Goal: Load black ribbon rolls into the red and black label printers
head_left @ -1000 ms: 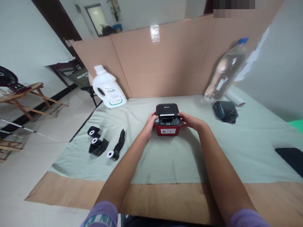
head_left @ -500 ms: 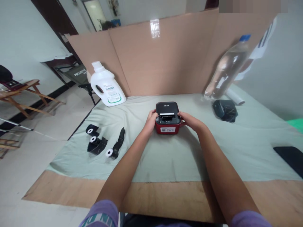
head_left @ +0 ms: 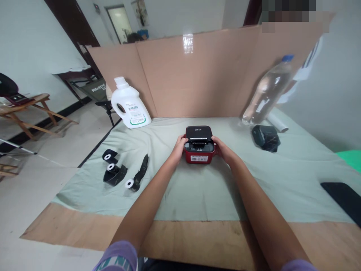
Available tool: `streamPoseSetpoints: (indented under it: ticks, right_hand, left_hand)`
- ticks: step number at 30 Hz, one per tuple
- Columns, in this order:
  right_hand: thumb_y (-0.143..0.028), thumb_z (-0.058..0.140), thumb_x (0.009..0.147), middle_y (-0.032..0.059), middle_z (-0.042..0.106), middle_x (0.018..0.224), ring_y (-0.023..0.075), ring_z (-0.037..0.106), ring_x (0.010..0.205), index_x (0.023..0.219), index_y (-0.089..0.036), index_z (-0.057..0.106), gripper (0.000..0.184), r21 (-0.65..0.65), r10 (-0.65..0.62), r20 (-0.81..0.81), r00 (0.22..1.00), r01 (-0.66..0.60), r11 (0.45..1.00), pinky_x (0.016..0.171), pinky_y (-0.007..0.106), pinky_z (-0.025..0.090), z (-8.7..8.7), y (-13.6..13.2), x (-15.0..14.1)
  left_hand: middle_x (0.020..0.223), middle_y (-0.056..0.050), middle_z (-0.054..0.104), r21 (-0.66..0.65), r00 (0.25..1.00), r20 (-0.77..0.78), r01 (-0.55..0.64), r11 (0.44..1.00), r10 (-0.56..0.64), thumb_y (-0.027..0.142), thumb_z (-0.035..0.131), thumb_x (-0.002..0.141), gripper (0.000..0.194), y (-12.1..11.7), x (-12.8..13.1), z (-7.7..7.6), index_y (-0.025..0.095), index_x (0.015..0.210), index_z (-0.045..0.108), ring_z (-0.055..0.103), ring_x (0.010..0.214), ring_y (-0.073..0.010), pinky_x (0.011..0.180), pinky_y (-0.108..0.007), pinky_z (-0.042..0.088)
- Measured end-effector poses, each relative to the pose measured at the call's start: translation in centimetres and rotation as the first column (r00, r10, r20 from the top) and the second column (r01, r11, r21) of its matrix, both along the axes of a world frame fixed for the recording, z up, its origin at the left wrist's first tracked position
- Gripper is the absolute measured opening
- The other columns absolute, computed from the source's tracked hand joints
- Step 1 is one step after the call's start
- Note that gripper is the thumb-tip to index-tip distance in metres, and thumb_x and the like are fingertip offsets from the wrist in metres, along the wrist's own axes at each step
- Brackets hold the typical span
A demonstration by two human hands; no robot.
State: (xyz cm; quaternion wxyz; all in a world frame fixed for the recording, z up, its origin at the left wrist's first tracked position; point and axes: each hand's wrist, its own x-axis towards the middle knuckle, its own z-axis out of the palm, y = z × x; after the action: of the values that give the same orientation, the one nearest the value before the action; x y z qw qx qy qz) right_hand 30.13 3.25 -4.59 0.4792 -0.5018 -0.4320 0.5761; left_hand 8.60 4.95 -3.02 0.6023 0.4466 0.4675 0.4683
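Currently, from the head view, one red-and-black printer (head_left: 199, 145) is held on the cloth-covered counter (head_left: 208, 237), midway between its left and right edges and well back from the front one. Its left side is grasped by the fingers of the left hand (head_left: 179, 145), its right side by those of the right hand (head_left: 221, 148), with the thumbs placed near the lid seam. Whether the lid is fully latched cannot be told.

A thumb could be pinched if the lid were pressed down while the seam was covered. The printer could also be skewed by uneven pushing, since the cloth (head_left: 203, 195) is loosely laid and wrinkled. If that cloth were dragged, the rolls might be sent over the left edge.

Three black rolls (head_left: 137, 178) are counted near the left edge. Two bottles are seen: one white bottle (head_left: 132, 107) by the far left corner, one clear bottle (head_left: 267, 92) towards the far right corner. Near the latter are found one black bundle (head_left: 266, 138) and one white tube (head_left: 277, 122). One flat black object (head_left: 342, 197) is placed near the front right corner.
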Motion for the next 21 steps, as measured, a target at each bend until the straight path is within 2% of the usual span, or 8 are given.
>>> streamPoseSetpoints:
  ticks: [4,7,10,13,17,21]
  right_hand:
    - [-0.04,0.062,0.074,-0.0016,0.061,0.072,0.0147,0.055,0.057,0.107,-0.023,0.064,0.037,0.026,-0.149,0.004,0.989,0.149,0.989,0.047,0.024,0.041,-0.1,0.5,-1.0]
    - [-0.035,0.062,0.068,-0.0013,0.063,0.077,0.013,0.052,0.058,0.104,-0.022,0.067,0.038,0.064,-0.222,0.004,0.975,0.221,0.973,0.046,0.023,0.037,0.0,0.7,-1.6]
    - [-0.034,0.062,0.064,0.0008,0.067,0.091,0.0128,0.052,0.063,0.107,-0.021,0.068,0.045,0.099,-0.256,-0.015,0.966,0.256,0.961,0.048,0.023,0.037,0.3,0.6,-1.9]
    - [-0.033,0.063,0.061,0.003,0.068,0.116,0.014,0.058,0.073,0.116,-0.023,0.067,0.055,0.171,-0.269,-0.049,0.962,0.274,0.946,0.054,0.024,0.041,0.4,0.4,-2.1]
    - [-0.036,0.064,0.063,0.0059,0.065,0.128,0.0174,0.061,0.083,0.119,-0.023,0.066,0.057,0.232,-0.296,-0.064,0.953,0.303,0.924,0.059,0.026,0.045,0.1,0.2,-2.2]
    - [-0.039,0.063,0.067,0.0041,0.065,0.128,0.0163,0.06,0.08,0.123,-0.026,0.064,0.058,0.187,-0.278,-0.039,0.96,0.28,0.942,0.055,0.024,0.042,-0.2,0.2,-2.1]
  left_hand:
    - [0.108,-0.005,0.069,0.013,1.0,-0.017,-0.007,1.0,0.007,0.029,0.054,0.081,0.047,0.4,-0.1,-0.4,0.022,0.127,0.058,0.063,0.094,-0.0196,0.075,-0.027,0.049]
    - [0.113,-0.005,0.069,0.057,1.0,-0.01,-0.007,0.998,0.008,0.028,0.054,0.08,0.047,0.6,-0.1,-0.8,0.021,0.126,0.058,0.063,0.099,-0.0202,0.082,-0.029,0.05]
    - [0.116,-0.006,0.068,0.093,1.0,-0.006,0.002,0.996,-0.002,0.029,0.054,0.079,0.047,0.8,-0.1,-1.1,0.02,0.126,0.058,0.062,0.102,-0.0211,0.086,-0.03,0.05]
    - [0.113,-0.006,0.069,0.104,1.0,-0.014,0.003,0.995,-0.002,0.029,0.055,0.078,0.047,0.8,0.0,-1.2,0.019,0.124,0.059,0.062,0.102,-0.0221,0.088,-0.032,0.05]
    - [0.11,-0.007,0.069,0.095,1.0,-0.029,-0.008,0.995,0.011,0.031,0.056,0.077,0.047,0.8,-0.1,-1.0,0.02,0.123,0.059,0.063,0.099,-0.0222,0.085,-0.032,0.051]
    - [0.105,-0.005,0.068,0.025,0.999,-0.036,0.01,1.0,-0.009,0.033,0.058,0.078,0.046,0.6,-0.3,-0.5,0.023,0.123,0.059,0.063,0.092,-0.0203,0.07,-0.027,0.049]
